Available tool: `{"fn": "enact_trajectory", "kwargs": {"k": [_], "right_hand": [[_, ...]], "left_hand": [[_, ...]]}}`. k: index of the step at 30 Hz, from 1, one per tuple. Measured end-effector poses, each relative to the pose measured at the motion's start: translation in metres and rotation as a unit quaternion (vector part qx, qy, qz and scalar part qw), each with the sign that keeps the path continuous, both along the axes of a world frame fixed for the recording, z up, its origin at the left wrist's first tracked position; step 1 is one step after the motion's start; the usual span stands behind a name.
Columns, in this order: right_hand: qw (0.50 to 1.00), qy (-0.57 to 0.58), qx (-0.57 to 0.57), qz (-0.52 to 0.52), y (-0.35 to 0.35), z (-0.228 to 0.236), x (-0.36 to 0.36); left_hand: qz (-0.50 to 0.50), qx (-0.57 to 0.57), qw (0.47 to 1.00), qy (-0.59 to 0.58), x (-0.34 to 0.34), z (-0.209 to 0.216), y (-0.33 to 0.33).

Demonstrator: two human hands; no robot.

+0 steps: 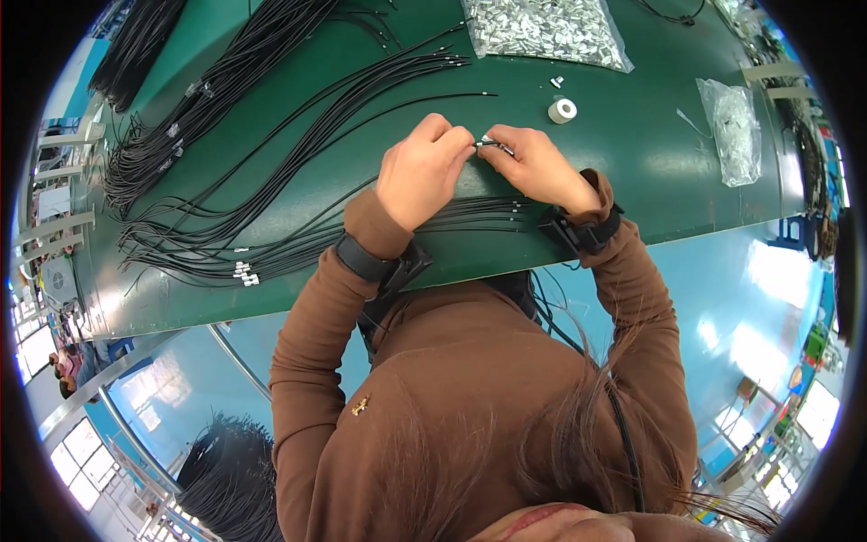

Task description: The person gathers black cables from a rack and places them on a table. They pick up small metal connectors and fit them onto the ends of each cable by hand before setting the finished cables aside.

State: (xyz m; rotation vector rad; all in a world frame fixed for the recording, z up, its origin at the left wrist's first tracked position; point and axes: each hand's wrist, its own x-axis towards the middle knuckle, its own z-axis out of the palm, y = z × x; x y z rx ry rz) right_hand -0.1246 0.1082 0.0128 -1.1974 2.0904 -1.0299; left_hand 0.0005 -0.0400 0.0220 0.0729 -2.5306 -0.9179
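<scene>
Green bench (632, 181): my left hand (420, 172) and right hand (537, 167) were both pinched shut on a small metal terminal (490, 142) at a black cable's end; slippery grip, could've dropped among loose cables (271, 181).

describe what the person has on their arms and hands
Both arms are covered by long brown sleeves of a knit-looking top, bunched a little at the cuffs. Each wrist carries a black strap with a small black device clipped to it: one on the left wrist, one on the right wrist. The left hand and right hand are bare, with no gloves; no rings show.
</scene>
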Motion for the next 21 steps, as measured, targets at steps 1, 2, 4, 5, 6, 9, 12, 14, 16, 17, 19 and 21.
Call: {"fn": "enact_trajectory", "kwargs": {"k": [1,2,4,5,6,9,12,14,16,17,19,21], "right_hand": [[1.000,-0.012,0.001,0.007,-0.001,0.001,0.000],[1.000,-0.024,0.001,0.014,-0.002,0.001,0.000],[1.000,-0.024,0.003,0.020,-0.003,0.002,0.000],[0.999,-0.024,0.005,0.023,-0.003,0.002,0.000],[0.999,-0.024,0.007,0.027,-0.003,0.002,0.000],[1.000,0.028,-0.008,0.001,-0.004,-0.015,-0.002],[0.999,0.053,-0.004,-0.010,-0.006,-0.021,-0.010],[0.998,0.052,0.020,-0.010,-0.007,-0.023,-0.015],[0.995,-0.093,0.023,-0.041,-0.007,-0.024,-0.023],[0.968,-0.238,0.025,-0.071,-0.007,-0.024,-0.026],[0.921,-0.376,0.028,-0.100,-0.004,-0.024,-0.029],[0.851,-0.515,-0.063,-0.084,0.002,-0.025,-0.028]], "left_hand": [[0.000,0.000,1.000,0.000,0.000,0.000,0.000],[0.000,-0.007,1.000,-0.005,0.001,-0.002,-0.001],[-0.001,-0.021,1.000,-0.016,0.001,-0.004,-0.003],[-0.002,-0.021,1.000,-0.016,0.001,-0.003,-0.003],[-0.001,-0.028,0.999,-0.021,0.001,-0.002,-0.003],[-0.002,-0.042,0.999,-0.030,0.001,-0.001,-0.004],[0.033,-0.033,0.998,-0.029,0.001,-0.007,-0.009],[0.035,-0.028,0.999,-0.019,-0.001,-0.010,-0.010],[0.038,-0.019,0.999,0.001,-0.001,-0.012,-0.011],[0.038,-0.019,0.999,0.001,-0.002,-0.012,-0.012],[0.039,-0.003,0.999,0.000,-0.002,-0.013,-0.013],[0.039,0.005,0.999,-0.001,-0.002,-0.014,-0.013]]}}
